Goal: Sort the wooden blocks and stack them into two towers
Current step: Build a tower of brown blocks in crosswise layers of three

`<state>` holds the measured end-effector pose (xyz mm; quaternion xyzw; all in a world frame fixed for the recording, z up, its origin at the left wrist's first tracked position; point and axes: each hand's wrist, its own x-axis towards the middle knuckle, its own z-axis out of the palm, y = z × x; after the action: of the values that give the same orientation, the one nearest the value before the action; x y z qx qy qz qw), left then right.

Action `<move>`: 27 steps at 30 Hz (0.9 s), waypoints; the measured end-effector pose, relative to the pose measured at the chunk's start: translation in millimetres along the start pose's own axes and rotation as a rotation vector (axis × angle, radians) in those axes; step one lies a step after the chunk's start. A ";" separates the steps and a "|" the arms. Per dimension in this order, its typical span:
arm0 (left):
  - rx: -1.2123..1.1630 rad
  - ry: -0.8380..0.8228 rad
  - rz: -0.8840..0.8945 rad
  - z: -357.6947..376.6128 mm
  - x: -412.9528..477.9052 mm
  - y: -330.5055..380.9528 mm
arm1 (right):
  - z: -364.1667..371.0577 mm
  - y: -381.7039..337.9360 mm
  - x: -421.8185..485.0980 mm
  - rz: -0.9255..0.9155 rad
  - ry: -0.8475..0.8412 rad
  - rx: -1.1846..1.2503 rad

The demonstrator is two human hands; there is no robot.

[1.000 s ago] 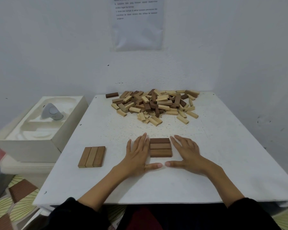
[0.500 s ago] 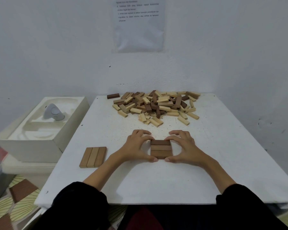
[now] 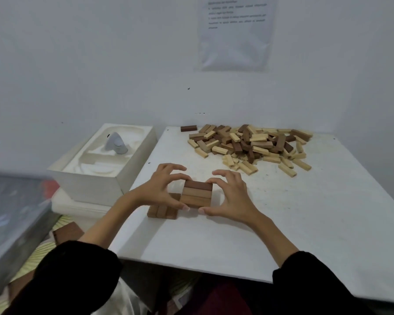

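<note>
Just left of the frame's centre, the left hand (image 3: 162,189) and right hand (image 3: 230,196) together pinch a row of three brown blocks (image 3: 197,194), thumbs on its near edge and curled fingers on its far edge, pressing in from either end. The row seems to be lifted off the tabletop (image 3: 282,223), with its left edge overlapping a second row of three brown blocks (image 3: 162,211) that lies flat just below and to the left. The held blocks run across the frame and the lower ones run up it, so this looks like a crosswise layer about to be set down.

To do this well, both hands should squeeze evenly so the middle block cannot drop out. The row needs to be squared over the base before it is lowered flat and released. The pile of loose blocks (image 3: 248,144) waits in the upper right.
</note>
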<state>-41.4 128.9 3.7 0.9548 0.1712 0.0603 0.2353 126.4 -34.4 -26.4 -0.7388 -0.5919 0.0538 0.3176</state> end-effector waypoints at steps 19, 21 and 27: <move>-0.116 -0.059 -0.208 -13.6 -47.0 -61.7 | 58.3 -45.5 33.1 -0.002 -0.105 -0.024; -0.126 -0.054 -0.205 -13.0 -47.0 -63.0 | 57.5 -46.0 32.8 -0.002 -0.108 -0.022; -0.144 -0.054 -0.194 -10.2 -49.8 -62.9 | 58.5 -45.5 31.0 -0.015 -0.115 -0.022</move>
<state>-108.6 167.9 -18.6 0.9158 0.2516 0.0236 0.3123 70.6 22.0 -39.4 -0.7337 -0.6152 0.0874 0.2751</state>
